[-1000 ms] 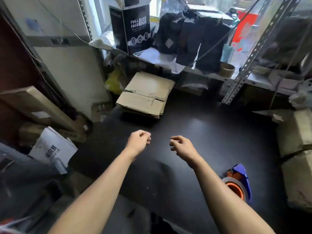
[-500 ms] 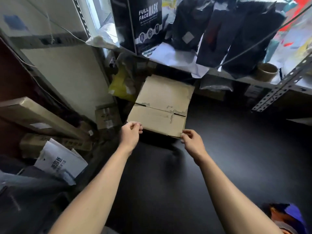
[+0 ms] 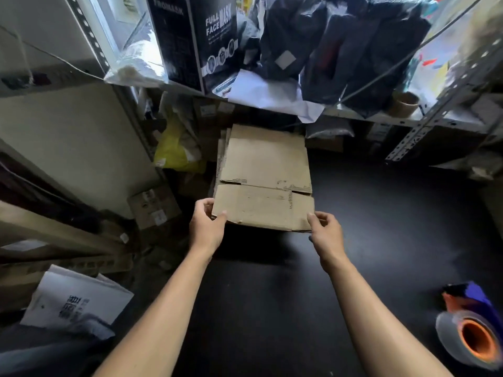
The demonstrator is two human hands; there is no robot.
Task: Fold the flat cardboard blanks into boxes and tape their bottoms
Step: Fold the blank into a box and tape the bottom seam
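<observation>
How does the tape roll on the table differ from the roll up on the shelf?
The tape roll on the dispenser lies at the near right of the black table; the cardboard roll stands on the metal shelf at the back. The tape roll has an orange core and a shiny grey outer band; the shelf roll looks plain brown all over. The tape roll sits in a blue and orange dispenser; the shelf roll stands bare. Both are ring-shaped with an open centre.

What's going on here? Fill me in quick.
A person is taking a flat cardboard blank off a stack at the back of a black table. The left hand grips its near left corner, the right hand pinches the near right corner. Nothing is folded or taped yet. A tape dispenser lies at the right, untouched.
</observation>
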